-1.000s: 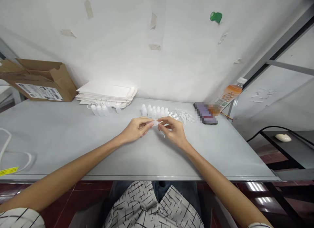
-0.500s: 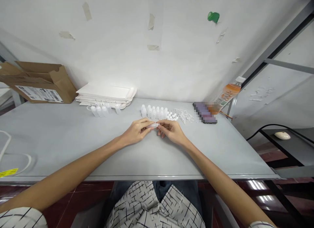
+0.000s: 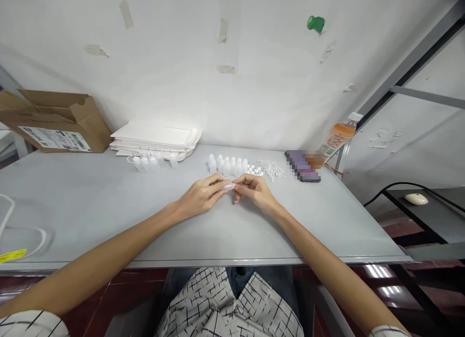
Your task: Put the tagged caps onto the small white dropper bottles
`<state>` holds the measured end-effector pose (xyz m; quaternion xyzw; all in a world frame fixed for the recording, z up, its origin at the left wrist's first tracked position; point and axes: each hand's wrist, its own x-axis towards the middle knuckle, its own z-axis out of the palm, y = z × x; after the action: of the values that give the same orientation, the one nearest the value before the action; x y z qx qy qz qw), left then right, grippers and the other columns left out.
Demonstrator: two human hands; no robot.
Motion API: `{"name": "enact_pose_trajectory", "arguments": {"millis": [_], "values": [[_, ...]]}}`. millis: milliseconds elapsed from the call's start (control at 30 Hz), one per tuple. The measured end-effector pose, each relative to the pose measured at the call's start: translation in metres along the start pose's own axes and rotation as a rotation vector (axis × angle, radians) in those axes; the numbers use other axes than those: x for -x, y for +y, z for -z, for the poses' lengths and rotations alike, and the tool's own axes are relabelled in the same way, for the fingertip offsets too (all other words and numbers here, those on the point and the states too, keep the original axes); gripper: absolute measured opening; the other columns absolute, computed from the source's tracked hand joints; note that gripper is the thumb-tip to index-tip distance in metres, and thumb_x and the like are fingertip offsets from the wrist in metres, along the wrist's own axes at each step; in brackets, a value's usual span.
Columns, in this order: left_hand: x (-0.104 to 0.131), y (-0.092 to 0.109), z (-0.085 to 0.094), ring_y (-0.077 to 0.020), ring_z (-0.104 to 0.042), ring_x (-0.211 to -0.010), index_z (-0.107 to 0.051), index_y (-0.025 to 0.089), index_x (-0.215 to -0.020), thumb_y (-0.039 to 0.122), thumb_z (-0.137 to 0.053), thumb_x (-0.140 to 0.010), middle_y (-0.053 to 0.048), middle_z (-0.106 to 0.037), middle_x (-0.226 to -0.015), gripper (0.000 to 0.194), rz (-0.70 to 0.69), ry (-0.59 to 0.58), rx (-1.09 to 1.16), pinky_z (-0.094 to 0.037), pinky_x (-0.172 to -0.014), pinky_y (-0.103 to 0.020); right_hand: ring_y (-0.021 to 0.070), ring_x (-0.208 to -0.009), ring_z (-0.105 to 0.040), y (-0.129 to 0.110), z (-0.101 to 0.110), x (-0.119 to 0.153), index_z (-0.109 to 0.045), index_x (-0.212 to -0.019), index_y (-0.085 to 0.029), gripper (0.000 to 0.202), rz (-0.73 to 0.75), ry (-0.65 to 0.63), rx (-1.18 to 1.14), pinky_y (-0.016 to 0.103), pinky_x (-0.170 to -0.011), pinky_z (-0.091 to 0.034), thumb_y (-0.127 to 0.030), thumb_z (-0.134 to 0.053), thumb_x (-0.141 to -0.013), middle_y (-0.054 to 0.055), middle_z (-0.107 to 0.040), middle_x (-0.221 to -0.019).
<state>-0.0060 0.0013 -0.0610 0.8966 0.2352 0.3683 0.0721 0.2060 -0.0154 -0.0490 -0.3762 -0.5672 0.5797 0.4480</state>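
Low over the grey table (image 3: 232,230), my left hand (image 3: 204,194) pinches a small translucent white bottle (image 3: 228,186) lying sideways. The thumb and fingers of my right hand (image 3: 254,191) close on its right end; a tiny part there is too small to make out. Just behind my hands stand several small white bottles (image 3: 227,167) in rows. To their right are small white caps (image 3: 255,170) and a pile of white loops (image 3: 274,171). More small bottles (image 3: 145,164), with loops and tips on top, stand at the left.
A stack of white sheets (image 3: 156,136) and an open cardboard box (image 3: 61,124) are at the back left. A phone (image 3: 303,167) and an orange drink bottle (image 3: 336,138) are at the right. A white cable (image 3: 39,240) lies at the left edge.
Both hands stay at the same place on the bottle. The fingers of my right hand have shifted slightly, with the lower fingers drawn in. The view has shifted very slightly.
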Motion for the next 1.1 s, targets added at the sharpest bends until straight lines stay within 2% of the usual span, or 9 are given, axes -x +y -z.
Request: {"name": "enact_pose_trajectory", "arguments": {"millis": [133,233,333,433,700,900,1100], "values": [[-0.0015,0.0026,0.0021,-0.0139,-0.062,-0.075,-0.067,0.014,-0.118,0.023,-0.049,-0.098,-0.01,-0.067,-0.095,0.028,0.042,-0.022,0.014,-0.052,-0.067,-0.025,0.0158,-0.06,-0.068,-0.0024,0.0035,-0.0018,-0.069,-0.081,-0.014,0.026,-0.135,-0.029,-0.092,0.038,-0.069,-0.06,-0.033,-0.082,-0.069,0.003,-0.069,-0.072],[-0.0044,0.0042,0.0034,-0.0118,-0.059,-0.066,-0.071,0.013,-0.111,0.025,-0.051,-0.097,-0.007,-0.069,-0.088,0.027,0.175,-0.038,0.135,-0.049,-0.059,-0.023,0.0168,-0.061,-0.069,-0.0035,0.0061,-0.0026,-0.069,-0.078,-0.012,0.023,-0.23,-0.075,-0.114,0.037,-0.07,-0.06,-0.03,-0.08,-0.071,0.006,-0.071,-0.073],[-0.0069,0.0044,0.004,-0.0114,-0.058,-0.062,-0.074,0.013,-0.106,0.029,-0.054,-0.095,-0.007,-0.071,-0.086,0.027,0.312,-0.049,0.24,-0.047,-0.056,-0.022,0.0169,-0.062,-0.069,-0.0043,0.0069,-0.0026,-0.068,-0.077,-0.012,0.02,-0.266,-0.089,-0.129,0.036,-0.068,-0.06,-0.029,-0.078,-0.073,0.007,-0.071,-0.073],[-0.0077,0.0038,0.0038,-0.0111,-0.058,-0.061,-0.074,0.013,-0.105,0.031,-0.055,-0.094,-0.008,-0.073,-0.088,0.029,0.364,-0.046,0.29,-0.047,-0.056,-0.023,0.0173,-0.062,-0.069,-0.0052,0.0064,-0.0025,-0.068,-0.079,-0.013,0.019,-0.273,-0.083,-0.14,0.035,-0.067,-0.06,-0.029,-0.077,-0.072,0.007,-0.072,-0.073],[-0.0072,0.0037,0.0037,-0.0109,-0.058,-0.061,-0.074,0.014,-0.106,0.031,-0.055,-0.095,-0.007,-0.073,-0.088,0.028,0.328,-0.038,0.232,-0.046,-0.057,-0.023,0.0155,-0.062,-0.069,-0.0049,0.0046,-0.0024,-0.067,-0.084,-0.013,0.024,-0.236,-0.08,-0.123,0.035,-0.068,-0.061,-0.027,-0.08,-0.07,0.005,-0.071,-0.073],[-0.0056,0.0025,0.0023,-0.0113,-0.059,-0.064,-0.073,0.013,-0.107,0.029,-0.055,-0.095,-0.008,-0.072,-0.09,0.027,0.285,-0.019,0.218,-0.048,-0.057,-0.023,0.0156,-0.06,-0.069,-0.0029,0.0042,-0.0016,-0.066,-0.086,-0.013,0.028,-0.185,-0.076,-0.078,0.034,-0.066,-0.061,-0.034,-0.08,-0.072,0.004,-0.07,-0.073],[-0.0045,0.0024,0.0028,-0.0134,-0.063,-0.076,-0.072,0.016,-0.111,0.028,-0.054,-0.096,-0.009,-0.071,-0.099,0.026,0.204,-0.003,0.193,-0.05,-0.06,-0.023,0.0154,-0.062,-0.068,-0.0032,0.0007,-0.0013,-0.065,-0.083,-0.014,0.031,-0.125,-0.034,-0.068,0.035,-0.064,-0.062,-0.036,-0.082,-0.069,0.003,-0.069,-0.075]]}}
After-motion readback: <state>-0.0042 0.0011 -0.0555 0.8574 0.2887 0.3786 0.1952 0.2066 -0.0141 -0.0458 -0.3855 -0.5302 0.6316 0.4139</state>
